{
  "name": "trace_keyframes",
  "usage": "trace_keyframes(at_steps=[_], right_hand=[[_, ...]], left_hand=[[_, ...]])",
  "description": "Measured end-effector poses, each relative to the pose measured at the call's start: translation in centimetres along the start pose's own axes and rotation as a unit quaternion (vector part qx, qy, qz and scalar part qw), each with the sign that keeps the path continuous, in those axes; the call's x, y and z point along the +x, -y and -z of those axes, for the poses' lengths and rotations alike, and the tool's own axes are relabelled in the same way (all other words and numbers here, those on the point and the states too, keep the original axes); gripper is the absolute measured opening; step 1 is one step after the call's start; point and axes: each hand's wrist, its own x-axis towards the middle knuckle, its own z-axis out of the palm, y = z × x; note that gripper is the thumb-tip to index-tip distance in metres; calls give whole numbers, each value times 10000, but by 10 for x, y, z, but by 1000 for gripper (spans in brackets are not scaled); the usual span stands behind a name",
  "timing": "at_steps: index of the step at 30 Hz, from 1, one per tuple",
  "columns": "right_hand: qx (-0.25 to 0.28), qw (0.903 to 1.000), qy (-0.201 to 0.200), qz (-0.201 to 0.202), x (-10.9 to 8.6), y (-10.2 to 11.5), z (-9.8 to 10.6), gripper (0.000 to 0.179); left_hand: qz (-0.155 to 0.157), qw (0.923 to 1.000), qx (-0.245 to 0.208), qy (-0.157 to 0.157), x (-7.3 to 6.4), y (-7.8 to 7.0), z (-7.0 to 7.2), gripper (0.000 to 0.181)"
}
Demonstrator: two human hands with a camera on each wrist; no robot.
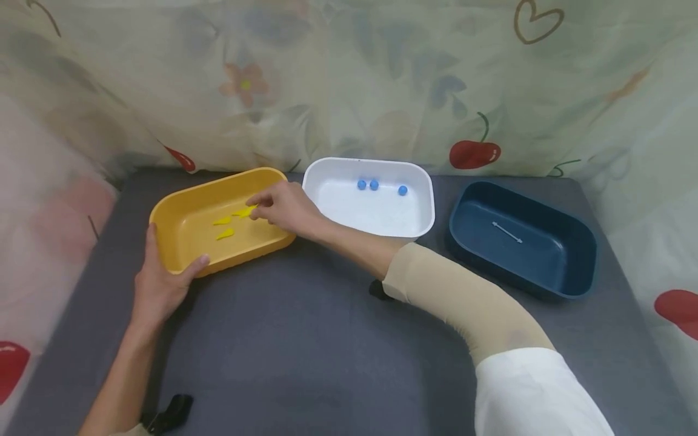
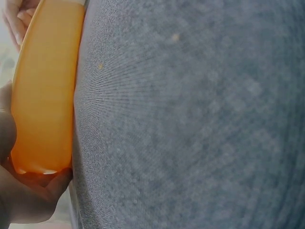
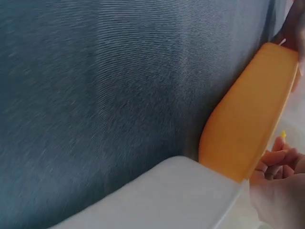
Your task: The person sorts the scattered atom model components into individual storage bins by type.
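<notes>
My left hand [image 1: 160,287] grips the left end of a yellow-orange tray [image 1: 248,249], thumb over the front rim; the left wrist view shows the hand around the tray's corner. Over the right part of that tray is my right hand [image 1: 289,209], its fingertips pinching a small yellow piece [image 3: 283,134] that shows at the finger ends in the right wrist view. Several flat, pointed yellow pieces lie on the tray floor below, among them one piece [image 1: 225,234] nearer the front. The pinched piece is mostly hidden by the fingers.
A white tray [image 1: 376,227] with three blue balls [image 1: 374,184] stands in the middle, close beside the yellow one. At right, a dark blue tray [image 1: 545,275] holds a thin pale rod [image 1: 507,232] with widened ends. The grey cloth-covered table [image 1: 305,339] meets a patterned curtain behind.
</notes>
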Motion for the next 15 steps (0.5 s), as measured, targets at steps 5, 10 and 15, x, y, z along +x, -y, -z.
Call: trace_keyframes(at_steps=[5, 10, 15], right_hand=[[-47, 9998, -147, -98, 11, -1, -8, 27], [152, 9991, -370, -103, 19, 0, -13, 22], [202, 9984, -520, -22, 24, 0, -18, 18]], left_hand=[[53, 10000, -21, 20, -1, 1, -1, 111], [53, 10000, 0, 33, -2, 0, 0, 110], [64, 10000, 43, 62, 0, -2, 1, 111]])
